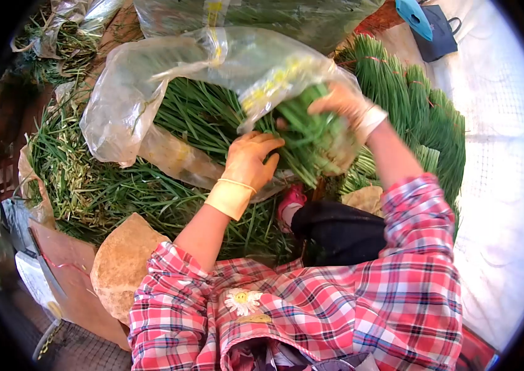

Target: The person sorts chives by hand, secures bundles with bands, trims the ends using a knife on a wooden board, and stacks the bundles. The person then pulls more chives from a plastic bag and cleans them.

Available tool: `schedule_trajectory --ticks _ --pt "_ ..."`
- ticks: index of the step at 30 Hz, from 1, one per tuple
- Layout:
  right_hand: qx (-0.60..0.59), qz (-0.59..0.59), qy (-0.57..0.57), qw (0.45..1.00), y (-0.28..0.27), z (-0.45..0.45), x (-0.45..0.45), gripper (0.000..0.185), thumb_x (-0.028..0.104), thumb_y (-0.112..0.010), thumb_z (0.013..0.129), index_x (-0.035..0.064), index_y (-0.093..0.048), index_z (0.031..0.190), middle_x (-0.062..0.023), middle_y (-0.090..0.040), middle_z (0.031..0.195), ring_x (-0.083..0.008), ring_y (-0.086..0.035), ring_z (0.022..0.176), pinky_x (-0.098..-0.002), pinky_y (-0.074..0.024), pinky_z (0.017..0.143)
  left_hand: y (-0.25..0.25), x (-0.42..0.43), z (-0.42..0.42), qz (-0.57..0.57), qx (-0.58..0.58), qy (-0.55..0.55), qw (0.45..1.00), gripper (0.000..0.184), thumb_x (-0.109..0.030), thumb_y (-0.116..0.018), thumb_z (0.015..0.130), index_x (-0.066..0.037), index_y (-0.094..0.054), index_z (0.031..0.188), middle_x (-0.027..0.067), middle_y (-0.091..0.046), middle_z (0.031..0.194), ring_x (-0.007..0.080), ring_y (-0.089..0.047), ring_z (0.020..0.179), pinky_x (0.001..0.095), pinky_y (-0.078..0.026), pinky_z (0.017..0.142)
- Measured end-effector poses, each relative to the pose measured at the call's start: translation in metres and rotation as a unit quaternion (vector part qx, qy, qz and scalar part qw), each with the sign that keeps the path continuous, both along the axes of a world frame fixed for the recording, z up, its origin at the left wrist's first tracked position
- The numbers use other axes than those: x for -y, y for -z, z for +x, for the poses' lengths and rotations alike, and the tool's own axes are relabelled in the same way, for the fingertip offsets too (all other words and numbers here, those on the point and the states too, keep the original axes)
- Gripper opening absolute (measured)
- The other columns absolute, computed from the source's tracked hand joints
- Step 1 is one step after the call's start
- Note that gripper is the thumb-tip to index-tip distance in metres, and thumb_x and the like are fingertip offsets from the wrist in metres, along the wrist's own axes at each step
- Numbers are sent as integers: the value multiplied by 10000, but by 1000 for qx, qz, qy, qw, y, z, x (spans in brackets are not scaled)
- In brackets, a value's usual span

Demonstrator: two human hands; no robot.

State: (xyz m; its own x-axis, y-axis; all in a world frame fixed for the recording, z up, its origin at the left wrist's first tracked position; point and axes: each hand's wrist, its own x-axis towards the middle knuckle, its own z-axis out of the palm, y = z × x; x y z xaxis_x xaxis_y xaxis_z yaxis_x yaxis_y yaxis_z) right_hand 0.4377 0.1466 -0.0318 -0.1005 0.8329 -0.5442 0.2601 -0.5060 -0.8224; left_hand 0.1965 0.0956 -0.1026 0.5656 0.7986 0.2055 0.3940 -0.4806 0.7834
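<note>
My right hand, in a thin orange glove, is wrapped round a loose bunch of chives in front of the open bag; hand and bunch are smeared by motion. A clear plastic bag with yellow print lies on its side, its mouth toward me. More long green chives fill it. At the bag's mouth, my left hand, gloved as well, rests against the chives. Its fingers point right and the thumb stands apart from them. Part of its fingertips is hidden among the leaves.
Tied chive bundles stand at the right, beside a white sheet. Loose leaves and trimmings cover the ground at left. A second full bag lies behind. Near my left elbow is a tan rounded piece beside a flat board.
</note>
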Motion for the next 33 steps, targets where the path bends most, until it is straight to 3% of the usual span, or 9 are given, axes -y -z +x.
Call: schedule_trajectory --ticks 5,8,13,18,19,22,26,30,33 --pt "-160 -84 -10 983 -62 41 -15 602 194 -793 613 33 -565 1147 -111 -644 967 -175 -639 816 -324 -556 751 12 -16 13 -75 -32 7 997 387 -146 -658 734 -91 -612 1115 130 -513 1286 336 -437 1218 397 -396 995" --pt "27 -128 110 985 17 24 20 427 256 -781 599 85 -659 971 -61 -635 1025 -215 -545 996 -352 -367 969 27 -21 19 -93 -21 13 995 434 -126 -681 728 -85 -589 1150 156 -572 1200 301 -518 1151 375 -413 977" --pt "-245 -126 171 946 71 14 52 300 252 -738 676 57 -649 886 -49 -643 817 -164 -621 702 -295 -529 695 -21 -10 -32 -379 115 -140 907 294 -148 -651 778 -5 -638 1035 91 -667 1006 149 -620 929 261 -484 813" --pt "-65 25 20 997 -32 -42 68 513 237 -717 724 15 -530 1147 -64 -653 901 -181 -637 814 -347 -528 783 -52 21 -39 -535 356 -85 761 994 -219 -811 656 -80 -204 1432 247 -332 1397 280 -431 1220 394 -397 978" --pt "78 44 -60 994 -37 -62 80 649 284 -720 715 -16 -455 1225 -112 -641 964 -218 -633 860 -355 -518 803 -61 26 -28 -531 388 -69 750 1130 -488 -825 575 -104 -196 1430 173 -301 1431 318 -352 1261 430 -340 1007" --pt "459 7 -259 850 -46 -141 102 949 451 -725 673 -80 -318 1346 -246 -565 1159 -325 -592 1021 -357 -472 888 -23 24 3 -538 519 -117 654 735 -353 -757 733 -111 -409 1333 100 -526 1221 257 -469 1170 426 -410 963" --pt "282 120 -242 921 -41 -101 99 915 541 -677 713 -44 -365 1343 -251 -510 1255 -332 -555 1105 -388 -440 938 13 18 -25 -618 518 -62 588 449 -226 -649 828 -21 -524 1208 134 -620 1097 286 -618 957 421 -505 865" --pt "279 -11 19 960 -61 -48 85 379 434 -668 762 86 -707 904 -93 -680 795 -190 -653 756 -336 -502 745 -8 23 -44 -646 526 -100 545 386 -161 -609 802 16 -575 1143 148 -640 1063 263 -641 908 386 -524 838" --pt "334 12 25 942 -39 -27 81 560 454 -718 722 57 -636 1108 -145 -663 1003 -229 -622 966 -329 -459 884 0 28 -61 -656 512 -108 544 470 -227 -620 784 11 -541 1181 168 -632 1074 298 -643 907 441 -538 815"
